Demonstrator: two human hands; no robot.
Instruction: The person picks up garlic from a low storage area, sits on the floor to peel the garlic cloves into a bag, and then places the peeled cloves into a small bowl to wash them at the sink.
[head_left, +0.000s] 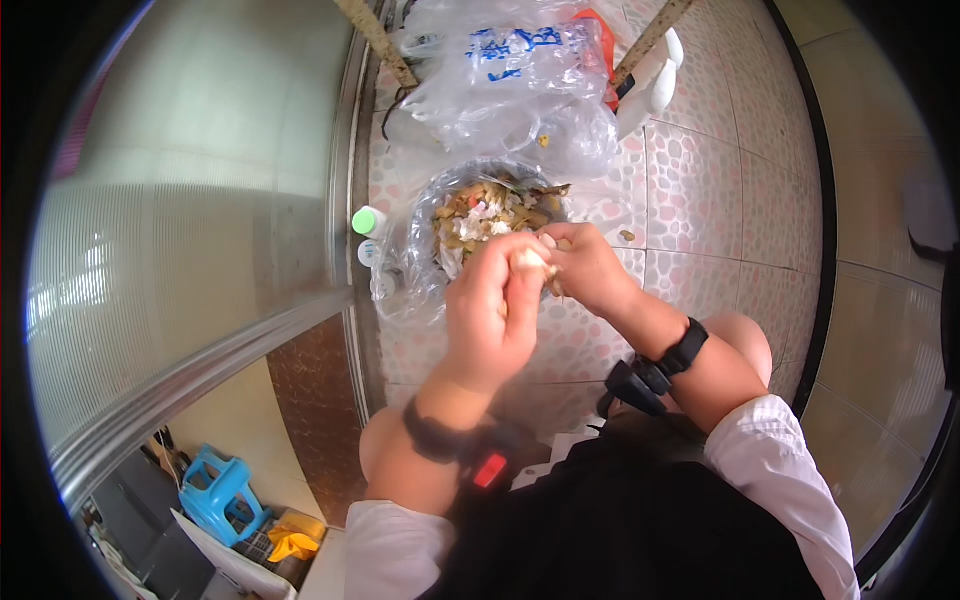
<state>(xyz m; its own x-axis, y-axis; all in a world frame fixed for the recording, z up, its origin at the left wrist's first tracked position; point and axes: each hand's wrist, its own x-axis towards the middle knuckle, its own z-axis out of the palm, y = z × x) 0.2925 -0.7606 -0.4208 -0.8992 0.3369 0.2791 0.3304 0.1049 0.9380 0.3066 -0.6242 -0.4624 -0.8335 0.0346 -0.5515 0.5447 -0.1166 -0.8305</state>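
Observation:
My left hand (495, 307) is curled around a pale garlic clove (529, 260), which shows between thumb and fingers. Against it, my right hand (592, 266) has its fingertips pinched together on a small whitish piece (548, 241), probably garlic or its skin. Some dry skin hangs between the two hands. Both hands are over the near right rim of a bin lined with a clear plastic bag (427, 202). Brown and white peelings and scraps (487, 210) fill the bin. My fingers hide part of what they hold.
Beyond the bin lie clear plastic bags (517, 97) between rusty metal legs (382, 45). A green-capped bottle (365, 222) stands left, beside a sliding door frame (346, 150). White bottles (660, 86) are at far right. A blue plastic stool (221, 491) is lower left. Floor tiles (690, 180) are patterned.

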